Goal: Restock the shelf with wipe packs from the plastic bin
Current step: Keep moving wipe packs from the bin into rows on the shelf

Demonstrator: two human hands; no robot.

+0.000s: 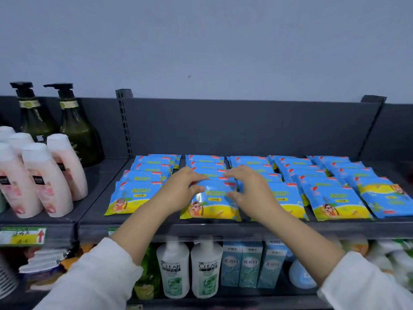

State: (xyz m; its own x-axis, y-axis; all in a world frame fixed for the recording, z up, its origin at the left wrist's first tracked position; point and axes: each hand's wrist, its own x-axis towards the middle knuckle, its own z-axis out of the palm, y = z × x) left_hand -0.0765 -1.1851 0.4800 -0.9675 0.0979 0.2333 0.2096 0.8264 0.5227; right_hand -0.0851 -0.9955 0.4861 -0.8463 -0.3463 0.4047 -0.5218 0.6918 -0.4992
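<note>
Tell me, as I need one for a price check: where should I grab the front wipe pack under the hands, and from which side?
Probably its near edge, from the aisle side. The wipe pack lies flat at the shelf lip, with other packs close beside and behind it, so only the front looks free. The left hand and right hand pinch its far corners.

Pink bottles [47, 180] left, dark green pump bottles [77, 130] behind, white bottles [173, 269] (labelled CLEAR) below, teal cartons [250, 265]
</note>
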